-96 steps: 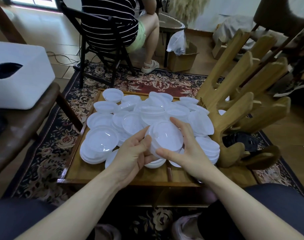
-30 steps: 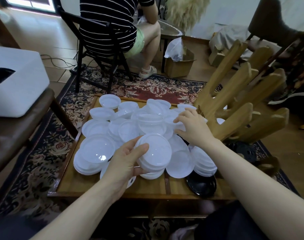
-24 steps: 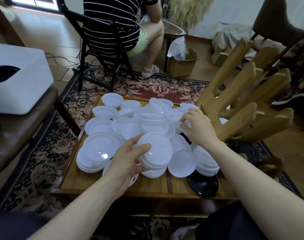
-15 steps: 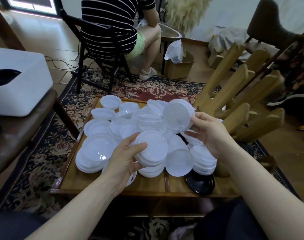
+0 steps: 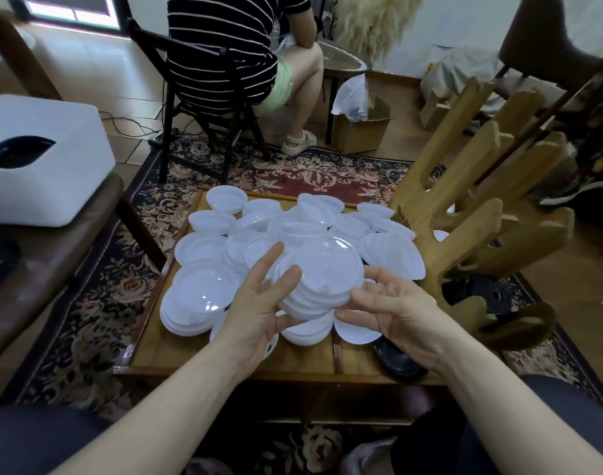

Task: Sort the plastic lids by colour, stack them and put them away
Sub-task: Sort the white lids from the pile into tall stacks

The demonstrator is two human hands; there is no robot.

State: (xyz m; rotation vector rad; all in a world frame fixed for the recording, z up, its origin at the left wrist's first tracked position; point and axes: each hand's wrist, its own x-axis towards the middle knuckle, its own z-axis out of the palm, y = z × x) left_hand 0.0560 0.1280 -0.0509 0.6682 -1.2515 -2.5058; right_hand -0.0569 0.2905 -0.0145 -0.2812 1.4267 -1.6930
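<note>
Lids of white round plastic lie in a heap on the low wooden table (image 5: 231,354) at the centre of the frame, some loose, some already in small piles. Just below the centre, a stack of white plastic lids (image 5: 322,281) is held above the heap between both hands. The left hand (image 5: 258,303) supports it from the left with the thumb curled against its edge and the long fingers stretched out. The right hand (image 5: 396,308) holds it from the right, palm up, fingers bent under the rim. A lower pile of white lids (image 5: 198,298) rests on the table at the left of the hands. One black round lid (image 5: 397,359) lies at the table's lower right edge, partly under the right wrist. A tall wooden rack (image 5: 464,207) stands at the right.
</note>
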